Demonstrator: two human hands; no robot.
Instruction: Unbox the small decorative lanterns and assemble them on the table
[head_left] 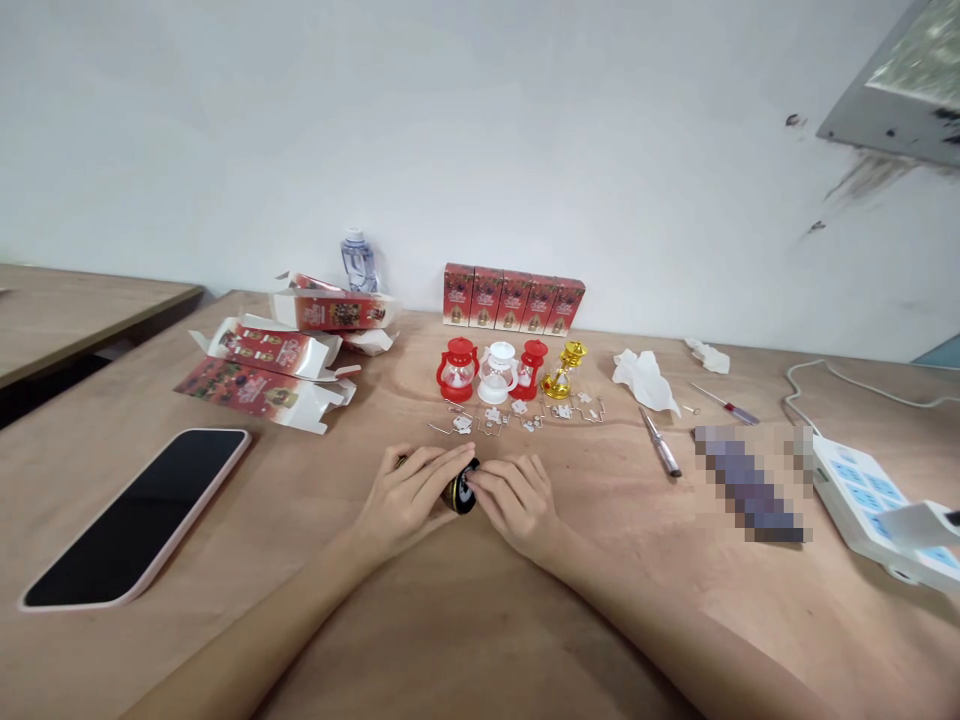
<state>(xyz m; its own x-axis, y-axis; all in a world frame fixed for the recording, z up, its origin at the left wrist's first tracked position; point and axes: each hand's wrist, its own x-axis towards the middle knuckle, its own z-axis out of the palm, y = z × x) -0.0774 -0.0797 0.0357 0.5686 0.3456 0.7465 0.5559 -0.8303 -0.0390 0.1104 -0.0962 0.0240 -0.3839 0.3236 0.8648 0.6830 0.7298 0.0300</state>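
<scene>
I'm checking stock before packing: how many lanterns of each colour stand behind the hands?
Red lanterns: 2
White lantern: 1
Gold lantern: 1
Total: 4, leaving out the black item being held

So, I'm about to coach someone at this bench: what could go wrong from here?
The black-and-gold item is tilted in the left hand, with the right hand at its end, so it might slip. The small loose parts lie just beyond both hands and could get knocked about. The white lantern stands close between two red lanterns, so a bump might topple several.
</scene>
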